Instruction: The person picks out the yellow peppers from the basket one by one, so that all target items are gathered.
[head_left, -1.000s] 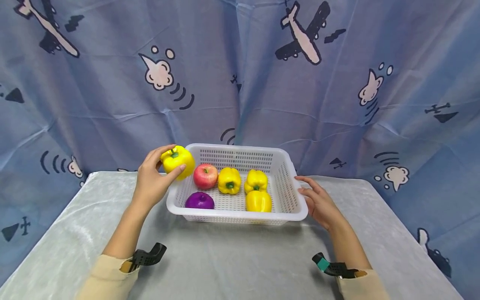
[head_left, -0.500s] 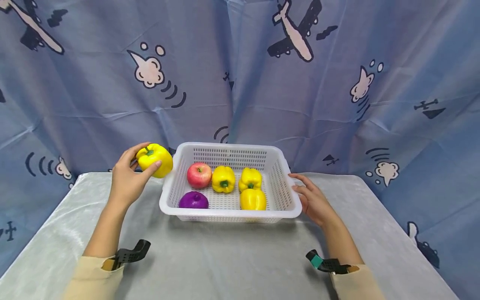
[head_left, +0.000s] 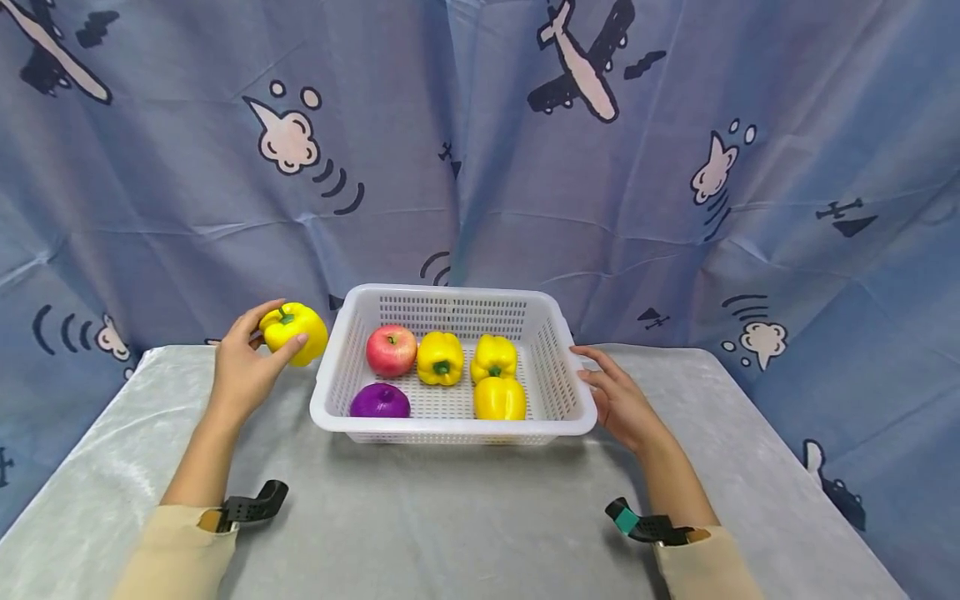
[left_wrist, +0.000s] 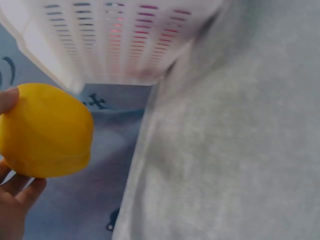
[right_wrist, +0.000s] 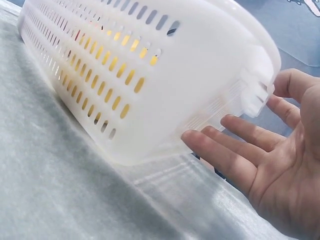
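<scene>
Blue fabric [head_left: 525, 225] hangs across the far side and continues along the left and right, creased and loosely folded. Its print shows planes [head_left: 581, 71], pale puffs [head_left: 288, 143] and dark curved strokes [head_left: 351, 202]. A pale grey, faintly glossy cloth [head_left: 420, 533] covers the table [head_left: 765, 500], wrinkled at left. Lighting is diffuse.

We list: head view, evenly bright; soft shadow beneath basket [head_left: 453, 426]; left wrist view, dimmer, blurred; right wrist view, bright.
</scene>
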